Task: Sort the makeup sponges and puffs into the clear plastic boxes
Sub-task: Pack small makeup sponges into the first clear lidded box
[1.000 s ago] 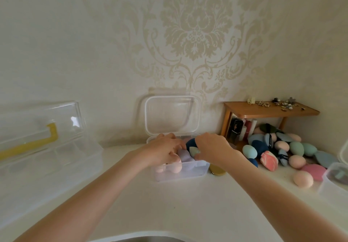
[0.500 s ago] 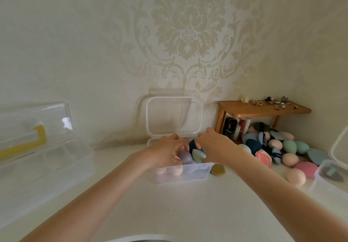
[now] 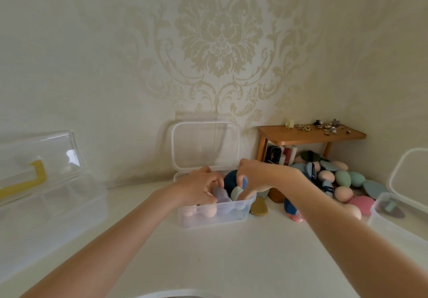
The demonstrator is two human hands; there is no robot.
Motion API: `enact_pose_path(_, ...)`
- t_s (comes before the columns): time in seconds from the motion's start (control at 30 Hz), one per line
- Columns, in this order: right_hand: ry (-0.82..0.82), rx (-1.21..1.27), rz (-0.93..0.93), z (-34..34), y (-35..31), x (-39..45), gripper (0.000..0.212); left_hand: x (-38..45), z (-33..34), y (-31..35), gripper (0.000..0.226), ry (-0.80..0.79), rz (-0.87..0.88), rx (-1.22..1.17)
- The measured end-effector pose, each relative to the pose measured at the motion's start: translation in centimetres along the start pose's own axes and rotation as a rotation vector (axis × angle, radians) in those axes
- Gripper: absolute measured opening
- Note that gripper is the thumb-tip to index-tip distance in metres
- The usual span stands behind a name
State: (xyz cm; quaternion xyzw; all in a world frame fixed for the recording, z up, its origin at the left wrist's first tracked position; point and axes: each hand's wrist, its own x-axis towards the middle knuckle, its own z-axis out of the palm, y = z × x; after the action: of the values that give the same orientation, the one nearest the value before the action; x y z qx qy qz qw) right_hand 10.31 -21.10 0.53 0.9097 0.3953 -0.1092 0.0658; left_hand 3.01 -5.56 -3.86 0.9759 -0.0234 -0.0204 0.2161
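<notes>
While both hands work inside the box (image 3: 215,214), their fingers are curled among the sponges there. The left hand (image 3: 199,187) bends its fingertips down against a lilac sponge (image 3: 220,193); whether it truly pinches it I cannot tell. The right hand (image 3: 259,178) curls thumb and fingers around a navy sponge (image 3: 231,180), with a pale green sponge (image 3: 236,193) just below the fingertips, touching the navy one. Lower in the box, seen through its clear front wall, lie peach sponges (image 3: 209,213).

The box's lid (image 3: 205,145) stands open at its back, leaning on the wall. Just right of the box, a gold puff (image 3: 259,209) lies flat on the counter (image 3: 208,251), and a brown puff (image 3: 276,195) sits behind it. Further right of the box, a heap of sponges and puffs (image 3: 342,179) in teal, pink, peach and blue spreads out from under a wooden shelf (image 3: 310,134), which carries small trinkets on top. Well to the right of the box stands a second box (image 3: 393,219), its lid up, holding a grey puff (image 3: 393,212). Far left of the box sits a large case (image 3: 53,195) with a yellow handle (image 3: 34,179) on its raised lid.
</notes>
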Motion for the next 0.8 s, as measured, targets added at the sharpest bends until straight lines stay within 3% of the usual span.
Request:
enact_pose_path(0.1,0.186,0.25,0.027,-1.8,2.3,-1.3,0.031,0.2,0.1,0.0,0.033,0.01,0.021,0.029)
enact_pose_path(0.17,0.297,0.161,0.145,-2.1,4.4,-1.1,0.023,0.2,0.1,0.0,0.032,0.018,0.029,0.04)
enact_pose_path(0.23,0.248,0.059,0.246,-0.9,6.1,-0.9,0.012,0.2,0.2,-0.2,0.032,0.024,0.027,0.038)
enact_pose_path(0.37,0.162,-0.073,0.384,3.9,8.0,-0.3,0.029,0.1,0.4,-0.2,0.034,0.037,0.019,-0.013)
enact_pose_path(0.57,0.385,-0.049,0.314,3.2,7.4,-0.9,0.043,0.1,0.4,-0.3,0.034,0.036,0.015,-0.022)
enact_pose_path(0.7,0.435,0.362,0.129,-0.6,3.6,-1.7,0.054,0.1,0.1,-0.3,0.033,-0.002,0.019,0.026)
enact_pose_path(0.8,0.172,1.013,-0.107,-1.5,0.4,-2.2,0.038,0.0,-0.2,-0.5,0.043,0.023,0.0,0.125)
